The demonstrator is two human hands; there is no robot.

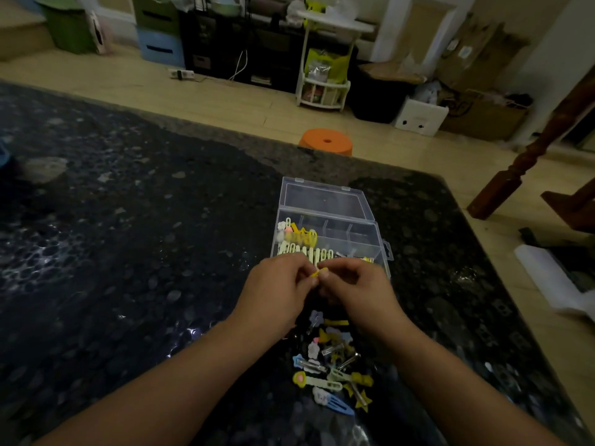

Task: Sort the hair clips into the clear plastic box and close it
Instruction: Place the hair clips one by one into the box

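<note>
A clear plastic box (370,233) lies on the dark stone table with its lid (325,197) folded back flat. Its left compartments hold several pale green and yellow hair clips (301,241). Just in front of the box, my left hand (277,291) and my right hand (357,291) meet and together pinch one small yellow hair clip (318,272) between their fingertips. A loose pile of hair clips (331,365) with stars, flowers and clouds lies on the table between my forearms.
The dark speckled table (128,252) stretches far to the left. An orange stool (326,141) stands beyond its far edge. A wooden post (515,169) rises at the right, and shelves and boxes line the back wall.
</note>
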